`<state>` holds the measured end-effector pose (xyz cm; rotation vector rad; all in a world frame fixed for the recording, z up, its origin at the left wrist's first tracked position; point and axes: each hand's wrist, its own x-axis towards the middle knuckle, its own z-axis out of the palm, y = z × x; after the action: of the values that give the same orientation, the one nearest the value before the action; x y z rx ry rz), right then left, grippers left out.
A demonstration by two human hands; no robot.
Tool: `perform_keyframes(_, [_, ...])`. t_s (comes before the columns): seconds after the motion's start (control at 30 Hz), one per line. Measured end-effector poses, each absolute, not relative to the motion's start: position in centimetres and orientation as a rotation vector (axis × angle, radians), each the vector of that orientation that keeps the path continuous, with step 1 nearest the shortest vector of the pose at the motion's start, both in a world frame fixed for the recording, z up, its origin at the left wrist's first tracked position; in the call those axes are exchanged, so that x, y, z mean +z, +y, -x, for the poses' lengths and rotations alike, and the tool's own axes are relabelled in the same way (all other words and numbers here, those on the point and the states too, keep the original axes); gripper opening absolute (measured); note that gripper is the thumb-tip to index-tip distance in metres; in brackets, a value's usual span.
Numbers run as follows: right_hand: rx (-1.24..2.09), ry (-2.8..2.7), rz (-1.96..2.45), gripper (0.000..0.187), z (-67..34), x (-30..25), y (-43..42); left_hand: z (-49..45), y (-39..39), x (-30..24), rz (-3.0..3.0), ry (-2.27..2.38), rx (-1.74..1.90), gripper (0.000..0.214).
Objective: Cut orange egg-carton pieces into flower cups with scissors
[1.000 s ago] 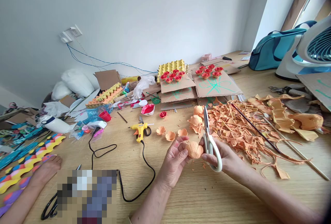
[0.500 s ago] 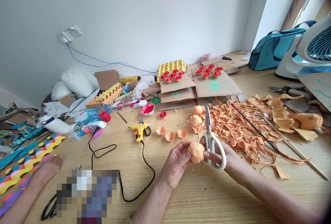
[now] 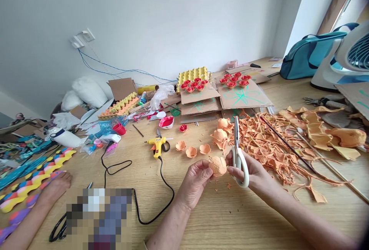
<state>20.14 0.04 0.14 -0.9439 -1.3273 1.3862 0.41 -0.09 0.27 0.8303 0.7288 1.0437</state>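
Between the thumb and fingers of my left hand point(image 3: 197, 179) is an orange egg-carton cup point(image 3: 218, 166), its rough underside showing and its edge cut into petals. My right hand point(image 3: 255, 173) holds white-handled scissors point(image 3: 236, 142), blades together and pointing away from me. The right thumb tip is close beside the cup; whether it touches, I cannot tell. Just beyond my hands, petal-shaped orange cups point(image 3: 191, 152) lie in a row on the table. Uncut orange cups point(image 3: 221, 136) sit beyond the scissors, next to a heap of orange carton scraps point(image 3: 265, 138).
A yellow glue gun point(image 3: 157, 146) lies left with its black cord on the table. Red paper flowers point(image 3: 198, 84) rest on stacked cardboard point(image 3: 201, 107). Another person's hand point(image 3: 56, 188) is at far left by painted carton strips point(image 3: 37, 177). A fan point(image 3: 331, 65) stands at right.
The orange cup has turned in my left fingers, showing more of its side. The scissors have rotated slightly in my right hand. The whole view has shifted a little.
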Motion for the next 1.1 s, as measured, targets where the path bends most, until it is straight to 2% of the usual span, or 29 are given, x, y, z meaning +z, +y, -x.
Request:
perform_keyframes(0.17, [1.234, -1.380, 1.020, 0.027, -20.5, -0.1, 0.3, 1.7, 0.9, 1.7, -1.243, 0.910, 1.222, 0.023])
perform_keyframes(0.27, [1.204, -1.425, 1.048, 0.025, -20.8, -0.1, 0.1, 3.9, 1.1, 2.6, -1.609, 1.167, 1.325, 0.019])
perform_keyframes(0.47, [1.182, -1.515, 1.051, 0.026, -20.5, 0.2, -0.6, 6.7, 0.3, 2.4, -2.115, 1.608, 1.222, 0.018])
perform_keyframes(0.6, [1.123, -1.647, 1.103, 0.023, -20.4, 1.0, -1.1, 6.8, 0.3, 1.1, -2.188, 1.677, 1.094, 0.019])
perform_keyframes(0.73, [1.005, -1.814, 1.183, 0.024, -20.7, 1.6, -1.5, 6.7, 0.3, -0.1, -2.167, 1.783, 0.967, 0.010])
perform_keyframes(1.1, [0.669, -2.175, 1.225, 0.019, -21.7, 0.7, -1.1, 6.4, 0.5, -1.2, -2.073, 1.784, 0.908, 0.040])
